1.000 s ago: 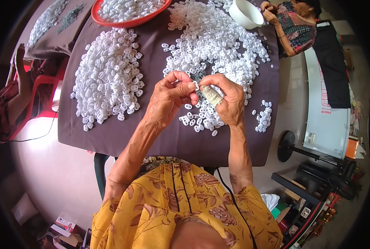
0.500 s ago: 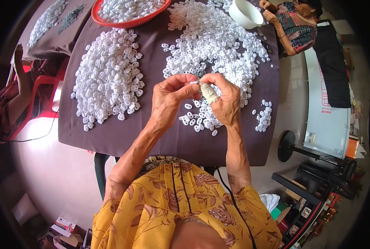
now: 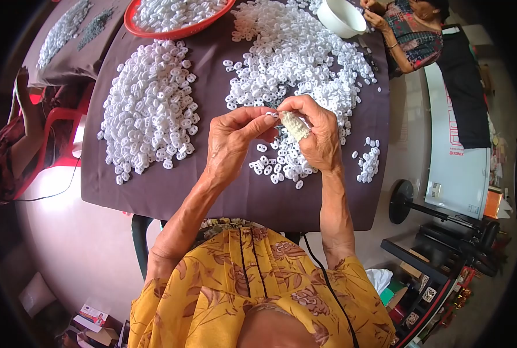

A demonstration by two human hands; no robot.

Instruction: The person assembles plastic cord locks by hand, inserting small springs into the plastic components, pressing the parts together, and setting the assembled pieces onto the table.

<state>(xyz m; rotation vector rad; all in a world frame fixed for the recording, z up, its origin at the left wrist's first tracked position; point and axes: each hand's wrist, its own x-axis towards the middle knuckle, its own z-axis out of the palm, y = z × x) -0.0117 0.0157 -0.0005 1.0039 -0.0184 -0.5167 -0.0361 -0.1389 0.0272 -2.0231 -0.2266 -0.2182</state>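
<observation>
Over the near part of a heap of small white oval plastic pieces with two holes (image 3: pixel 296 55), my two hands meet at their fingertips. My left hand (image 3: pixel 232 139) is closed in a pinch on one white oval plastic piece (image 3: pixel 271 115). Right beside it, my right hand (image 3: pixel 319 130) is pinched too; whatever sits between its fingertips is too small to name. A cream-coloured rough wrap (image 3: pixel 296 126) covers what looks like my right thumb. Some small dark grey parts (image 3: pixel 277 93) show behind my fingers, partly hidden.
A second heap of white pieces (image 3: pixel 148 110) lies left on the brown tablecloth (image 3: pixel 212 197), a small cluster (image 3: pixel 368 162) right. A red basin (image 3: pixel 180 32) and a white bowl (image 3: pixel 342 20) stand at the back. Another person (image 3: pixel 409 40) works at the far right.
My right thumb with the cream wrap has tilted, and my right fingertips have shifted slightly. The left hand has moved a little to the left, still pinched.
</observation>
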